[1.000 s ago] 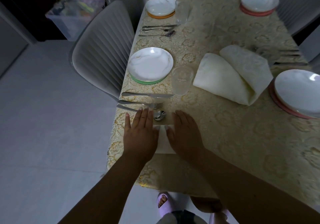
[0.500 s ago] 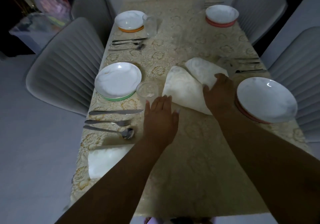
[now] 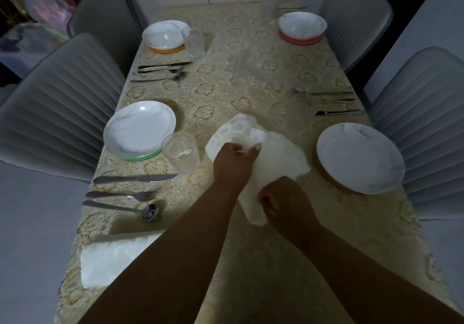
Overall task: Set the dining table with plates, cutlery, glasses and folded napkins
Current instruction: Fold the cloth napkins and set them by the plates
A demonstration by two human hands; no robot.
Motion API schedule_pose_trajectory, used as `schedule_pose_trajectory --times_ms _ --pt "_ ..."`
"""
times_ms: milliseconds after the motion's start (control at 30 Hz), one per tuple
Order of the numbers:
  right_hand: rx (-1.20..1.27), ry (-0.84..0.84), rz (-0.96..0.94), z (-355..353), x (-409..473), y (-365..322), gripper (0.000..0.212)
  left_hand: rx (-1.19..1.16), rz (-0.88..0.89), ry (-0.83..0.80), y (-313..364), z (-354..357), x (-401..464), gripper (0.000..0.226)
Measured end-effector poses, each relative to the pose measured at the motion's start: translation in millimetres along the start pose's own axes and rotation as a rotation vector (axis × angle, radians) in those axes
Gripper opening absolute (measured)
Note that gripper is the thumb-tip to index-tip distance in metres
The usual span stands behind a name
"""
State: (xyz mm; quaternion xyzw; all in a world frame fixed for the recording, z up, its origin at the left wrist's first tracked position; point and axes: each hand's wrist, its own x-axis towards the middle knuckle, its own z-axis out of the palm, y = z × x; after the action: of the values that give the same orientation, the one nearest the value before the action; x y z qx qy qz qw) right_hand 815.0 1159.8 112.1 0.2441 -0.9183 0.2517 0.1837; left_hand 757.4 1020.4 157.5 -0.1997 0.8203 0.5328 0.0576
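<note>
Head view: a white napkin (image 3: pixel 276 158) is pinched at both ends, far corner by the left hand (image 3: pixel 232 163), near corner by the right hand (image 3: pixel 281 198); its length runs away from the person.

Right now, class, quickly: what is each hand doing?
Left hand: closed, gripping the upper part of the cloth napkin.
Right hand: closed, gripping the napkin's lower end.
</note>
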Motion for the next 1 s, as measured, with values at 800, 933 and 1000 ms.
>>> schedule_pose_trajectory --times_ms 800,933,1000 --pt "0.748 -0.51 1.078 -38.9 62.4 66.9 0.089 -0.308 0.16 0.276 70.9 -26.7 9.5 0.027" --pt "1.003 -0.34 1.147 -33.0 67.3 69.6 0.074 0.199 -0.065 0.061 30.9 -26.5 -4.0 0.068" --pt "1.103 -0.269 1.134 -35.1 76.5 71.1 0.071 0.447 -0.184 -0.063 14.3 -22.8 -17.9 0.1"
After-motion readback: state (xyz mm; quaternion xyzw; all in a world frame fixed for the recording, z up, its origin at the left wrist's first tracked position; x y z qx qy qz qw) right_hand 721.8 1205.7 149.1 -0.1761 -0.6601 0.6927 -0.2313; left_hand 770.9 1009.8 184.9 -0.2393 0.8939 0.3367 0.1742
